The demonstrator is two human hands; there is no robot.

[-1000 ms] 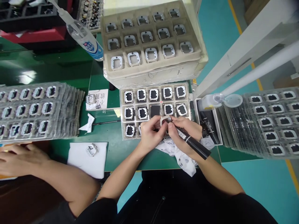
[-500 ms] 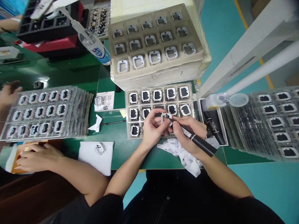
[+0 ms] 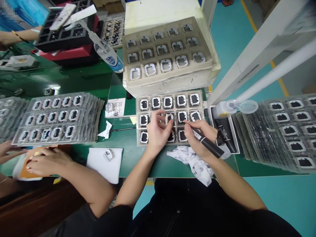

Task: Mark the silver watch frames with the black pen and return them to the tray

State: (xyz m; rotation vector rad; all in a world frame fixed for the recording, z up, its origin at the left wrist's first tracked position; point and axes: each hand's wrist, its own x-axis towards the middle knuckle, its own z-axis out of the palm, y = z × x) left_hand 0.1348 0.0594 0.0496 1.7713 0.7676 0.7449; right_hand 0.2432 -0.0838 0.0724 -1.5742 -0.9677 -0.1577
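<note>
My left hand [image 3: 157,131] pinches a small white square frame part [image 3: 169,117] over the middle row of a clear tray [image 3: 204,108] filled with like parts with black centres. My right hand [image 3: 198,136] grips a black marker pen [image 3: 208,144], its tip pointing left towards the tray, just right of the part. A crumpled white printed cloth [image 3: 191,161] lies under my right wrist on the green table [image 3: 118,141].
A stack of beige pulp trays [image 3: 170,79] with frame parts stands behind. Stacks of clear trays lie left [image 3: 59,118] and right [image 3: 278,131]. A co-worker's hand [image 3: 46,161] rests at the left by white foam [image 3: 105,166] bearing one part. A dispenser bottle [image 3: 223,108] and black box [image 3: 223,131] sit right.
My left hand has lowered the frame part from in front of me down to the tray's middle row. The pen tip has drawn off the part. The view shifted to the left.
</note>
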